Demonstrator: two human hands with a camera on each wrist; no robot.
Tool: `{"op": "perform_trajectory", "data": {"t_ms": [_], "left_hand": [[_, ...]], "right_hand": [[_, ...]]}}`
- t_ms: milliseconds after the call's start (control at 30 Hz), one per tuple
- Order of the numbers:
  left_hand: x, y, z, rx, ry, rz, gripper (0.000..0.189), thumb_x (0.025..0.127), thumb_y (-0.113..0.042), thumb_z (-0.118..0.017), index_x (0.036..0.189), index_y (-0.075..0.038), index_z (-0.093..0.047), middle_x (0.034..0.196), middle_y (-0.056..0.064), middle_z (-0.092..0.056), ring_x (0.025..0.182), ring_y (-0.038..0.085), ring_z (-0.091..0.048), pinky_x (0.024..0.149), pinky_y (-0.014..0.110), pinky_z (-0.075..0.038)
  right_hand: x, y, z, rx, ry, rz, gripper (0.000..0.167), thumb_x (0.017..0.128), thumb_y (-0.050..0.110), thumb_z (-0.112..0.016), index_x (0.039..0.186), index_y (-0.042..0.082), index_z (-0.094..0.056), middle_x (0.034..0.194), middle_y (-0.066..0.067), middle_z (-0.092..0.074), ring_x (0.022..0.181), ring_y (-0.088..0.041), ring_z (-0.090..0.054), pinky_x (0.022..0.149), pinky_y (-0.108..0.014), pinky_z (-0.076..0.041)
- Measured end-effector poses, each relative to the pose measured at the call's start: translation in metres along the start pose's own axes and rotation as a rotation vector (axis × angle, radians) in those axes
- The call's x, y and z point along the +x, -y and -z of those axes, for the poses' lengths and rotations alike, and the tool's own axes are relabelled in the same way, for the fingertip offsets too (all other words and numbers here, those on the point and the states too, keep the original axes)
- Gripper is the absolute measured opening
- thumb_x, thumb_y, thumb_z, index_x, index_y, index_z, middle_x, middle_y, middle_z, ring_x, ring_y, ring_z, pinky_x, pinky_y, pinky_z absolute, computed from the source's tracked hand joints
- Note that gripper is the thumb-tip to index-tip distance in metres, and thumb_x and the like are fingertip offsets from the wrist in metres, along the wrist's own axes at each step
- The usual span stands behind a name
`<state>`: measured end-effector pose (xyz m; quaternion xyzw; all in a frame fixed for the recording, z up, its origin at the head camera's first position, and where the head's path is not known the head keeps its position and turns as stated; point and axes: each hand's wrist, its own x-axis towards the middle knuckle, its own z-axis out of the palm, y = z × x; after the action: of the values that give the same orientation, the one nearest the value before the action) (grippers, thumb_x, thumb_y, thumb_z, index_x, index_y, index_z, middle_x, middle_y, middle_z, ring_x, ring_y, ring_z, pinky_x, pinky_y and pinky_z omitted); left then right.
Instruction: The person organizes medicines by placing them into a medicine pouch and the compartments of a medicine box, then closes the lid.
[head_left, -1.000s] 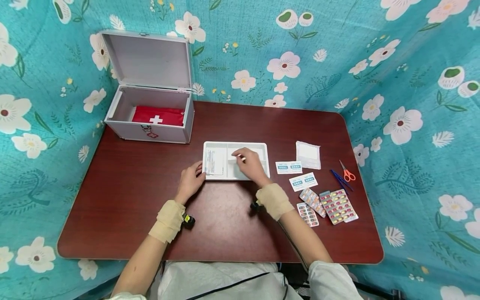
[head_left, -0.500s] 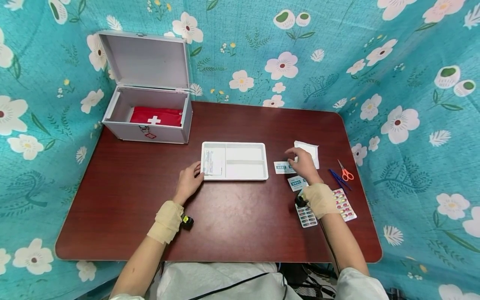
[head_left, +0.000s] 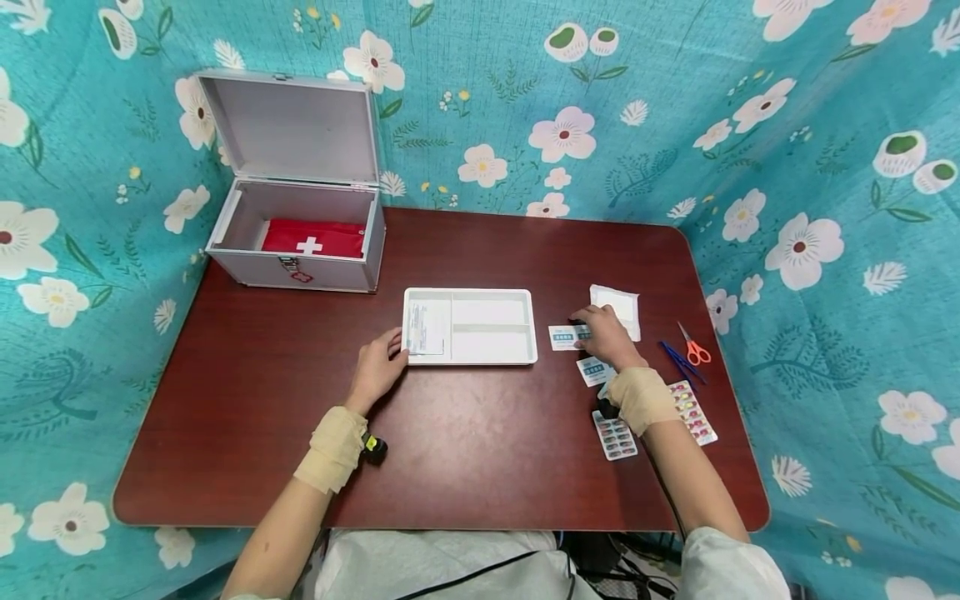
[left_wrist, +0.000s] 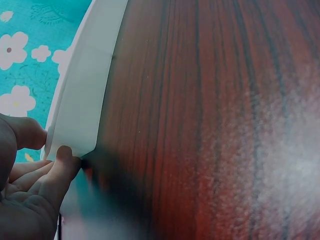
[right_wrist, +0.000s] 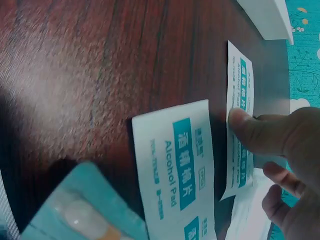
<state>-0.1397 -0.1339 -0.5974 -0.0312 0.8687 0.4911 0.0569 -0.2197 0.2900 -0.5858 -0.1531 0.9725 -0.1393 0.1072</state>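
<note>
A white divided tray (head_left: 491, 345) lies mid-table, with flat white packets (head_left: 427, 328) in its left compartment. My left hand (head_left: 378, 367) holds the tray's near left corner; in the left wrist view its thumb and fingers meet around that corner. To the right of the tray, my right hand (head_left: 606, 335) pinches a white and teal alcohol pad packet (right_wrist: 235, 100), with the thumb on its printed face. A second alcohol pad packet (right_wrist: 172, 165) lies on the table nearer to me, partly under the wrist in the head view.
Past the right hand lies a white gauze packet (head_left: 626, 310). Blue tweezers (head_left: 681, 362), orange-handled scissors (head_left: 697, 353) and capsule blister packs (head_left: 615, 437) are at the right. An open grey first-aid box (head_left: 300, 271) holding a red pouch (head_left: 322, 240) stands back left.
The right hand has left the tray's right side, moved right over the alcohol pad packets and lowered onto the farther one. The left hand stays at the tray's corner.
</note>
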Motion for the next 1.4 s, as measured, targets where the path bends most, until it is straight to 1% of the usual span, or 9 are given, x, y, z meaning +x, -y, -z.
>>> {"op": "perform_trajectory", "data": {"t_ms": [200,400,533,633,733,933,1067,1267,1400], "left_hand": [[0.001,0.001,0.000,-0.007,-0.004,0.007,0.048,0.094,-0.006,-0.062,0.140,0.004,-0.053,0.134,0.024,-0.062,0.121,0.032,-0.064,0.101,0.037,-0.054],[0.000,0.002,0.000,0.001,0.000,0.013,0.049,0.094,-0.007,-0.062,0.141,0.005,-0.051,0.136,0.024,-0.061,0.122,0.032,-0.064,0.102,0.038,-0.054],[0.000,0.001,0.001,0.006,0.002,0.003,0.050,0.094,-0.006,-0.062,0.141,0.005,-0.051,0.136,0.025,-0.060,0.122,0.033,-0.064,0.102,0.039,-0.054],[-0.001,0.000,0.002,0.004,0.004,-0.002,0.049,0.094,-0.006,-0.061,0.141,0.005,-0.051,0.136,0.025,-0.060,0.122,0.033,-0.064,0.102,0.039,-0.054],[-0.002,-0.001,0.002,-0.001,0.005,-0.003,0.049,0.094,-0.005,-0.061,0.141,0.006,-0.051,0.136,0.025,-0.060,0.122,0.033,-0.063,0.102,0.040,-0.054],[-0.001,-0.001,0.002,0.000,0.009,-0.001,0.048,0.094,-0.007,-0.061,0.140,0.005,-0.052,0.136,0.024,-0.061,0.122,0.032,-0.064,0.102,0.039,-0.054],[0.000,-0.001,0.001,0.005,0.008,0.000,0.048,0.093,-0.007,-0.061,0.140,0.004,-0.053,0.135,0.024,-0.062,0.122,0.031,-0.064,0.102,0.038,-0.054],[0.000,-0.001,0.001,0.004,0.010,0.008,0.048,0.093,-0.007,-0.061,0.140,0.004,-0.053,0.135,0.024,-0.062,0.122,0.031,-0.064,0.102,0.038,-0.054],[-0.001,-0.001,0.001,0.006,0.011,0.006,0.049,0.094,-0.007,-0.061,0.140,0.004,-0.052,0.134,0.024,-0.062,0.122,0.031,-0.064,0.102,0.039,-0.054]], "right_hand": [[0.006,0.002,0.002,-0.007,-0.002,0.003,0.041,0.079,0.006,-0.081,0.117,0.004,-0.064,0.122,-0.022,-0.060,0.107,-0.040,-0.043,0.084,-0.056,-0.050],[0.009,0.004,0.014,-0.022,-0.010,0.029,0.011,0.080,0.004,-0.076,0.085,0.004,-0.067,0.090,-0.017,-0.065,0.088,-0.036,-0.053,0.075,-0.049,-0.049],[0.006,0.005,0.031,0.045,-0.033,0.032,0.012,0.083,0.003,-0.072,0.078,0.004,-0.061,0.073,-0.011,-0.063,0.071,-0.028,-0.056,0.065,-0.041,-0.046],[0.002,0.006,0.044,0.116,-0.064,0.019,0.011,0.087,0.002,-0.070,0.082,0.004,-0.060,0.072,-0.011,-0.064,0.067,-0.025,-0.058,0.063,-0.036,-0.045],[-0.002,0.010,0.056,0.207,-0.109,-0.011,0.009,0.088,0.001,-0.070,0.094,0.002,-0.062,0.080,-0.017,-0.069,0.071,-0.027,-0.062,0.064,-0.034,-0.047],[-0.003,0.031,0.064,0.376,-0.173,-0.060,0.034,0.089,0.002,-0.072,0.121,0.000,-0.061,0.086,-0.021,-0.068,0.070,-0.019,-0.060,0.062,-0.024,-0.045],[0.005,0.052,0.054,0.498,-0.187,-0.052,0.044,0.087,0.000,-0.072,0.129,-0.002,-0.057,0.084,-0.023,-0.067,0.068,-0.012,-0.056,0.061,-0.018,-0.043],[0.023,0.089,0.027,0.569,-0.178,-0.036,0.057,0.086,-0.002,-0.072,0.139,0.004,-0.051,0.085,-0.020,-0.068,0.072,-0.018,-0.059,0.068,-0.024,-0.045],[0.033,0.121,0.010,0.642,-0.170,-0.062,0.058,0.087,0.000,-0.072,0.140,0.011,-0.050,0.080,-0.013,-0.066,0.066,-0.015,-0.056,0.066,-0.026,-0.046]]}}
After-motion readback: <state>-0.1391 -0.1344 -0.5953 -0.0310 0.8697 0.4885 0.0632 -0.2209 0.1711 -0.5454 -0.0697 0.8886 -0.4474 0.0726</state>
